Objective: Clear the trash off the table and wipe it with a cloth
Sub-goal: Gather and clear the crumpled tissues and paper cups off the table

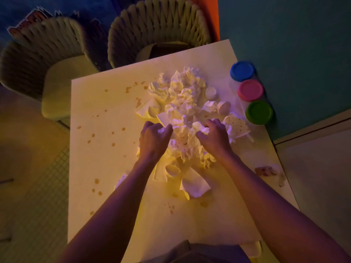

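A heap of crumpled white paper napkins (182,92) covers the middle of the white table (106,168), mixed with flattened paper cups (193,184) and small white cups (224,107). My left hand (153,139) grips a wad of napkin at the heap's near left side. To its right, my right hand (214,135) clutches another crumpled napkin next to a dotted paper piece (237,126). Brown stains (95,135) spot the tabletop, mostly on the left and near side.
Three tubs with blue (242,71), pink (250,90) and green (259,112) lids stand along the table's right edge. Two woven chairs (159,21) are tucked at the far side. A small wrapper (266,170) lies near the right edge. A teal wall is at right.
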